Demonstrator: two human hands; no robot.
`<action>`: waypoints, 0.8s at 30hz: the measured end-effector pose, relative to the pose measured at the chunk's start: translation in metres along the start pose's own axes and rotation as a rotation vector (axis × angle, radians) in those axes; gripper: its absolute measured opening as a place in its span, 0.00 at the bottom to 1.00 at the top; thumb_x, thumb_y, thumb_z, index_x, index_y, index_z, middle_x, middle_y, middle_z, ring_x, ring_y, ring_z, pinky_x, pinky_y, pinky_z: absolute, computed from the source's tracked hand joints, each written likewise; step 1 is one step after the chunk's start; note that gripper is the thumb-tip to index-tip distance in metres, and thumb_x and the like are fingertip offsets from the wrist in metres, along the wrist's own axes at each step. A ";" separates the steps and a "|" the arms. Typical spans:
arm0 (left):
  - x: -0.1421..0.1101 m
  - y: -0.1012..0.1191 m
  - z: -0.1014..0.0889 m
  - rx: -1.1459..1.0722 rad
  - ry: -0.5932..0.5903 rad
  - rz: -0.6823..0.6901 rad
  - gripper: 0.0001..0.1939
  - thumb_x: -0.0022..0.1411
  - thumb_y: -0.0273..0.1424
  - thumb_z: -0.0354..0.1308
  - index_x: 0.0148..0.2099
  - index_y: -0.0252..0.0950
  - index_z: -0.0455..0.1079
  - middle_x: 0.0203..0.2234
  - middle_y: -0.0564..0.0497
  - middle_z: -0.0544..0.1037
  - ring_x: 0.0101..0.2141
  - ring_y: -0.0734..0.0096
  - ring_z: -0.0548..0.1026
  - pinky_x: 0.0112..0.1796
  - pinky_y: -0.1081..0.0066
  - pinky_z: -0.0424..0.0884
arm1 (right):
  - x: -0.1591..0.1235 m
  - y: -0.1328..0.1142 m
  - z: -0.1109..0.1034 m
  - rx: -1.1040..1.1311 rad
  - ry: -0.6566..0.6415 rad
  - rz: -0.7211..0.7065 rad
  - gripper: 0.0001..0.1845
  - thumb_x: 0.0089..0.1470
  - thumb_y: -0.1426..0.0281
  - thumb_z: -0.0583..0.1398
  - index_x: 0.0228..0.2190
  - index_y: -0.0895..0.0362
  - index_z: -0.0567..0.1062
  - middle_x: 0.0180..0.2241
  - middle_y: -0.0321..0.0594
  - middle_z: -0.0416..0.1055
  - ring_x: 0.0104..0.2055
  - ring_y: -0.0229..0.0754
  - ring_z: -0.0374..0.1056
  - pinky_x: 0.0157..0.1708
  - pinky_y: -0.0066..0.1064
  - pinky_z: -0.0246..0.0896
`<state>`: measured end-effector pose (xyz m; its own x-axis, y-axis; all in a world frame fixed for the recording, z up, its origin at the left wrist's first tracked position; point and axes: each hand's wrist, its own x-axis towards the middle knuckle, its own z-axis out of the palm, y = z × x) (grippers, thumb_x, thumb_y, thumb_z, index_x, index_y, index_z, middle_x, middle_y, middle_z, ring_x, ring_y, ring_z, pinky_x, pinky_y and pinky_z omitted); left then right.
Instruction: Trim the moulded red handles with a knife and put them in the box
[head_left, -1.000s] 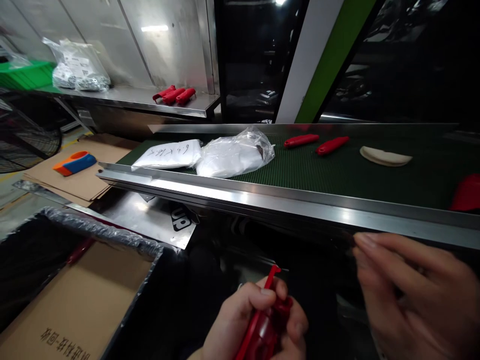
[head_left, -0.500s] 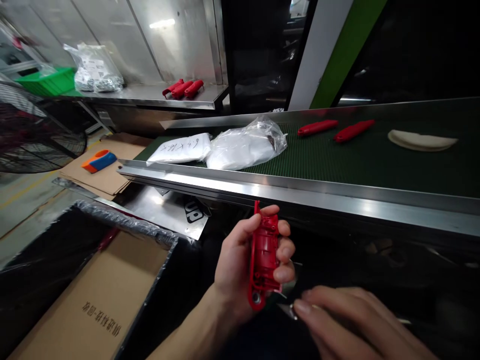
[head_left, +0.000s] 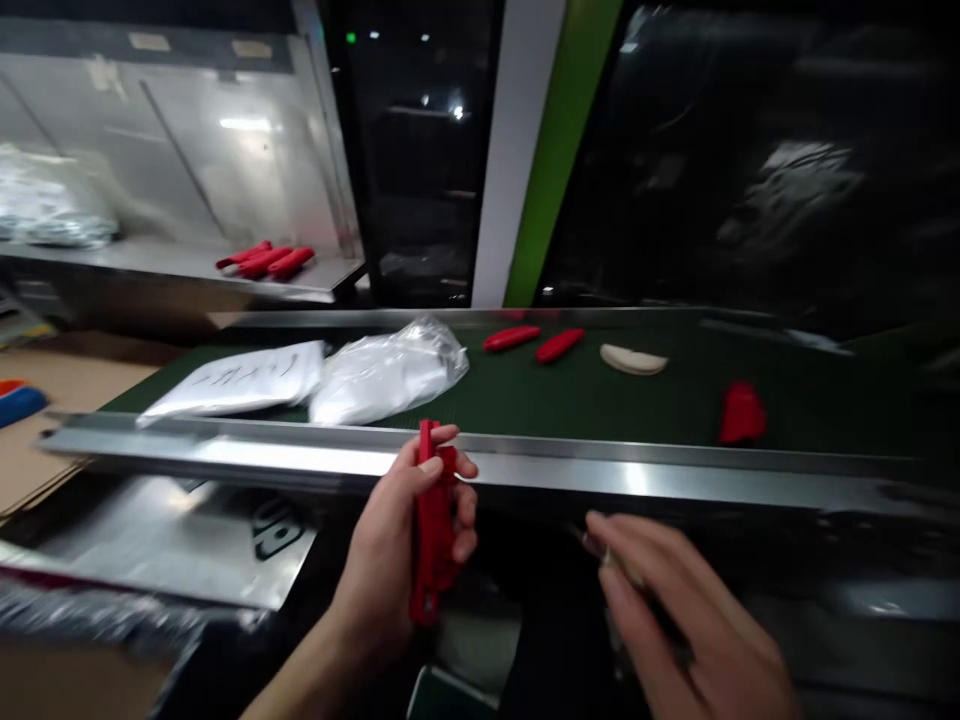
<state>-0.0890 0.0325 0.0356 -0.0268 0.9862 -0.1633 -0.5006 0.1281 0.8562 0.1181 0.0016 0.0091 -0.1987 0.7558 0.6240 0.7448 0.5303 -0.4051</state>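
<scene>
My left hand [head_left: 390, 540] is wrapped around a red moulded plastic shell [head_left: 431, 540], held roughly upright in front of the conveyor's metal edge. Its hollow ribbed side is turned toward the right, and a round hole shows at its lower end. To the right, apart from the shell, my right hand [head_left: 675, 610] pinches a small pointed knife [head_left: 592, 543]. Motion blurs the blade, and the fingers hide most of the handle.
On the green conveyor belt [head_left: 510, 400] lie white plastic bags [head_left: 390, 370], red pieces [head_left: 559, 345], a cream curved piece [head_left: 634, 360] and a red part [head_left: 742, 412]. More red shells [head_left: 262, 262] rest on a metal shelf. Cardboard [head_left: 90, 375] lies at left.
My view has swung right and up, bringing a red part on the belt into sight. The shell has turned more edge-on, and the knife has moved away from its lower end.
</scene>
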 end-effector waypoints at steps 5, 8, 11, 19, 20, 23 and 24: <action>0.087 0.020 0.021 0.979 -0.168 0.412 0.20 0.67 0.41 0.46 0.58 0.40 0.57 0.43 0.47 0.71 0.36 0.65 0.72 0.39 0.62 0.72 | 0.049 0.091 -0.042 -0.529 -0.032 0.410 0.17 0.64 0.60 0.51 0.51 0.47 0.71 0.49 0.34 0.71 0.39 0.38 0.72 0.35 0.30 0.66; 0.134 0.016 0.036 1.229 -0.312 0.534 0.20 0.65 0.33 0.50 0.59 0.39 0.62 0.51 0.43 0.70 0.50 0.56 0.69 0.53 0.53 0.63 | 0.078 0.128 -0.066 -0.719 -0.078 0.498 0.18 0.64 0.63 0.48 0.49 0.49 0.72 0.47 0.39 0.73 0.37 0.44 0.73 0.30 0.34 0.61; 0.166 0.000 0.044 1.490 -0.405 0.547 0.22 0.63 0.27 0.49 0.59 0.36 0.63 0.47 0.41 0.72 0.48 0.54 0.71 0.49 0.52 0.67 | 0.101 0.150 -0.075 -0.809 -0.199 0.526 0.17 0.64 0.63 0.49 0.39 0.54 0.75 0.36 0.43 0.75 0.32 0.48 0.74 0.27 0.34 0.59; 0.183 -0.026 0.040 1.717 -0.447 0.523 0.28 0.61 0.29 0.52 0.64 0.38 0.59 0.54 0.41 0.71 0.53 0.47 0.67 0.49 0.48 0.67 | 0.125 0.175 -0.063 -0.815 -0.454 0.588 0.20 0.62 0.56 0.56 0.44 0.59 0.73 0.34 0.40 0.74 0.37 0.42 0.72 0.42 0.41 0.67; 0.182 -0.024 0.039 1.706 -0.446 0.519 0.29 0.60 0.30 0.53 0.64 0.38 0.59 0.55 0.41 0.70 0.54 0.47 0.67 0.50 0.49 0.66 | 0.127 0.176 -0.060 -0.805 -0.463 0.596 0.20 0.61 0.56 0.57 0.45 0.59 0.73 0.35 0.40 0.74 0.38 0.42 0.71 0.43 0.41 0.67; 0.173 -0.015 0.040 1.656 -0.418 0.532 0.27 0.61 0.31 0.50 0.62 0.39 0.60 0.56 0.41 0.69 0.54 0.49 0.67 0.51 0.51 0.65 | 0.131 0.180 -0.054 -0.767 -0.441 0.638 0.19 0.60 0.58 0.59 0.45 0.60 0.72 0.35 0.38 0.73 0.37 0.41 0.71 0.42 0.40 0.67; 0.169 -0.011 0.041 1.635 -0.406 0.542 0.26 0.62 0.31 0.48 0.62 0.39 0.61 0.56 0.41 0.69 0.54 0.51 0.67 0.51 0.52 0.65 | 0.132 0.181 -0.053 -0.747 -0.418 0.657 0.18 0.60 0.59 0.59 0.44 0.60 0.72 0.34 0.38 0.72 0.36 0.40 0.70 0.41 0.39 0.67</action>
<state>-0.0525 0.2016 0.0185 0.4421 0.8784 0.1815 0.7931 -0.4774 0.3784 0.2598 0.1771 0.0536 0.2849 0.9535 0.0982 0.9573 -0.2882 0.0208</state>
